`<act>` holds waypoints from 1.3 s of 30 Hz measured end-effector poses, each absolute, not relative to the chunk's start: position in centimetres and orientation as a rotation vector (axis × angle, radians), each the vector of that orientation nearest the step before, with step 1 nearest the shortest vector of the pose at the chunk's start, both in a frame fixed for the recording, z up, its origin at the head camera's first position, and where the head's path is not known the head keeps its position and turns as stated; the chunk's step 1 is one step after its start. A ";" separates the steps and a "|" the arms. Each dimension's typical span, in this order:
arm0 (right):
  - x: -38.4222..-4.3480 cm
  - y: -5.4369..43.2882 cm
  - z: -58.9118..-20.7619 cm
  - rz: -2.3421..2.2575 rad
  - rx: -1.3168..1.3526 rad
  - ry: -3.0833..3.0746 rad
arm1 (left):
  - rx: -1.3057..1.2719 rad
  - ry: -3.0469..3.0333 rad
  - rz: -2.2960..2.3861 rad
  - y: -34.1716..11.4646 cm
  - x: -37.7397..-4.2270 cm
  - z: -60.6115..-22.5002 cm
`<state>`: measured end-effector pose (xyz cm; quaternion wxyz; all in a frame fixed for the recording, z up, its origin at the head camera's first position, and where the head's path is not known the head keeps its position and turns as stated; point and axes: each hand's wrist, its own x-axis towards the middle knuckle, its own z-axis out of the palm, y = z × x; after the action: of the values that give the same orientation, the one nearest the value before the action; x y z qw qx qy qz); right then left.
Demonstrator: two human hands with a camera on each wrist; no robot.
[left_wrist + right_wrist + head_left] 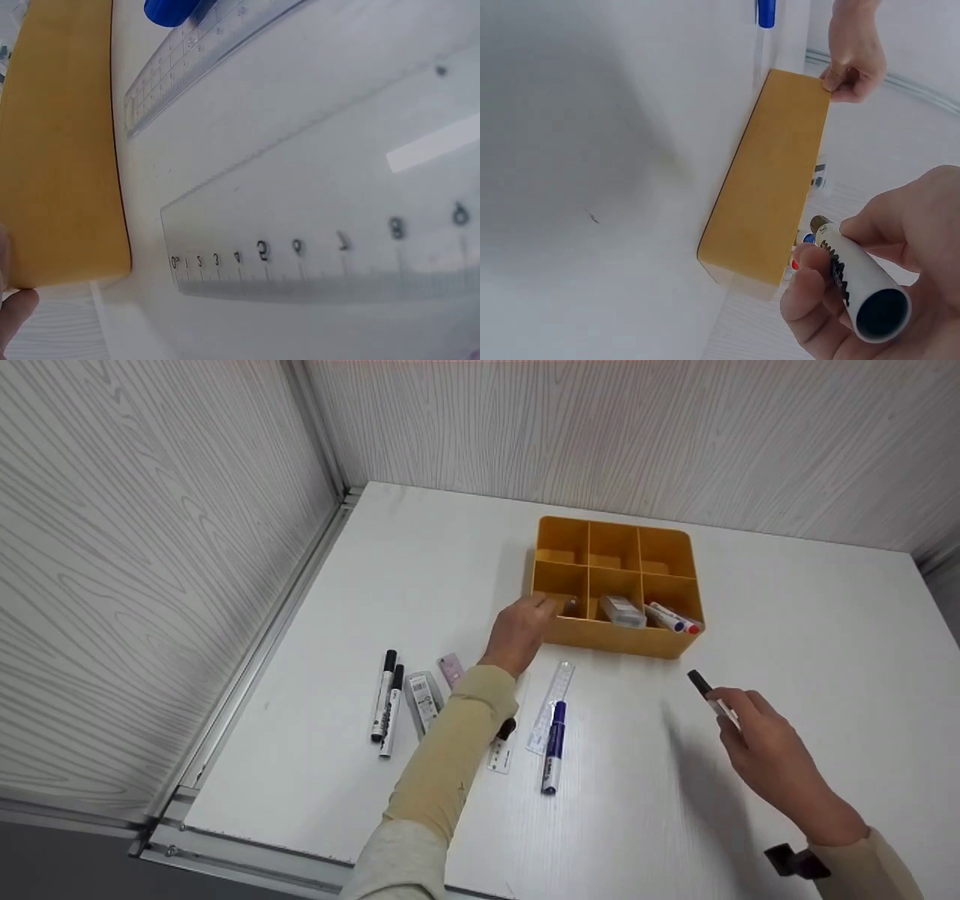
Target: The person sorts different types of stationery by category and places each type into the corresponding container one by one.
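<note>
My left hand (517, 634) grips the front left corner of a yellow six-compartment organizer box (611, 639) by the rim. From the right wrist view, the thumb and curled fingers of the left hand (855, 64) are at that corner. Out to the right of the box, above the table, my right hand (772, 757) holds a whiteboard marker (700, 682) with a black cap and white barrel. The cap points toward the box. In the front row of compartments lie a clear-ended case (623, 611) in the middle and blue-tipped and red-tipped markers (667, 617) at the right.
Two black-capped markers (388, 705) lie at left beside a grey labelled case (424, 701) and a pink flat item (451, 669). Nearer the box are a clear ruler (559, 679), a blue-capped marker (555, 742) and another ruler (315, 247), partly under the left forearm. Panels enclose the table (810, 607).
</note>
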<state>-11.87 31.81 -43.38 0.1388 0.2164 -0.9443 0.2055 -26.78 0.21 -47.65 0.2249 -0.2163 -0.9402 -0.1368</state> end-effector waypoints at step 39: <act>-22.9 30.4 -41.7 0.718 0.424 -2.758 | -0.574 -2.632 -0.437 0.3 -26.5 -47.8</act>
<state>-22.94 30.37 -41.68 0.1297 0.1458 -0.9491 0.2472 -26.48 0.28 -47.80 0.2048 -0.2058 -0.9440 -0.1568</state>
